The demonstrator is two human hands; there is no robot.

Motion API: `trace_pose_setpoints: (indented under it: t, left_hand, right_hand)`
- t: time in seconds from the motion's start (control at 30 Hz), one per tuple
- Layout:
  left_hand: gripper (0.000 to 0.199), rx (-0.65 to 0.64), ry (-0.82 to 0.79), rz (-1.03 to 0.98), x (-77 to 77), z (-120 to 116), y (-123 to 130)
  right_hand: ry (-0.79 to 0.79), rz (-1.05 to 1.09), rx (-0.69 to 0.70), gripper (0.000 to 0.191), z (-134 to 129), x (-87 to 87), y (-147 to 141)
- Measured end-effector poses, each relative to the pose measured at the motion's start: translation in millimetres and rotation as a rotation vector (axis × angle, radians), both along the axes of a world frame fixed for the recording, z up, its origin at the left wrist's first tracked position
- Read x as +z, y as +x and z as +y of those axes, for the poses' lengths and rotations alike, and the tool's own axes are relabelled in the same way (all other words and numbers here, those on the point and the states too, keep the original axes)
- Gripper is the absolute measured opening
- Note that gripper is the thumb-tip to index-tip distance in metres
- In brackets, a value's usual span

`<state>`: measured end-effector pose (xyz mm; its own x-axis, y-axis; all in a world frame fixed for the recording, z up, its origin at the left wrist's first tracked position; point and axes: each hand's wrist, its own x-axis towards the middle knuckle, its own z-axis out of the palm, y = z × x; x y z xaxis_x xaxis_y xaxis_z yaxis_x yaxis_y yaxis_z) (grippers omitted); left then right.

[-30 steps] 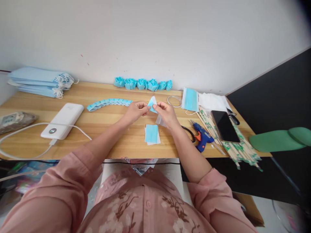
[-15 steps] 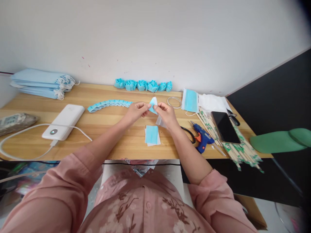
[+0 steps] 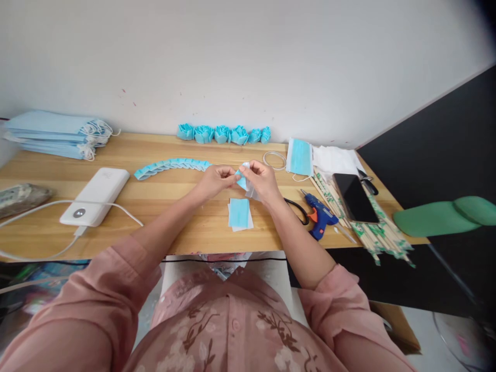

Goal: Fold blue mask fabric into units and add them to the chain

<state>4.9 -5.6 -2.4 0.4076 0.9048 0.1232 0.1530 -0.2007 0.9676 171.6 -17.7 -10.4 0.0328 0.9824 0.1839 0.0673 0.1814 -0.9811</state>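
Observation:
Between my two hands is a small folded piece of blue and white mask fabric (image 3: 242,182). My left hand (image 3: 217,180) pinches its left side between thumb and fingers. On the other side, my right hand (image 3: 260,180) grips the upper right part, thumb lying over the fold. Just below on the table lie cut blue and white fabric rectangles (image 3: 239,213), stacked slightly askew. A curved row of folded blue pieces (image 3: 166,166) reaches toward my left hand. Under my right hand shows a whitish translucent piece (image 3: 252,194), partly hidden.
Blue fabric flowers (image 3: 222,134) line the wall. Masks are stacked (image 3: 50,132) at far left, near a white power bank (image 3: 96,196) with its cable. On the right are a blue glue gun (image 3: 320,214), a phone (image 3: 354,198) over wrapped chopsticks, a mask (image 3: 299,156) and a green bottle (image 3: 437,218).
My right thumb has moved up over the fold, and the fabric's upright white tip is now folded down and more covered by the fingers. The whole view has shifted slightly.

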Motion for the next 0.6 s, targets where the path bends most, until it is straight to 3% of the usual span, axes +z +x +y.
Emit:
trace_pose_setpoints:
  t: [0.2,0.43,0.53,0.6]
  left_hand:
    - [0.035,-0.007,-0.015,-0.003,-1.9,2,-1]
    - [0.034,0.176,-0.087,-0.154,0.9,5,-3]
    - [0.032,0.240,-0.099,-0.197,0.9,6,-3]
    - [0.032,0.247,-0.099,-0.213,0.8,7,-3]
  right_hand:
    - [0.038,0.168,-0.158,0.040,3,5.6,7]
    - [0.070,0.215,-0.348,0.043,16,8.3,24]
    - [0.165,0.179,-0.411,0.044,-6,30.9,12]
    - [0.176,0.048,-0.242,0.041,-42,53.2,-4]
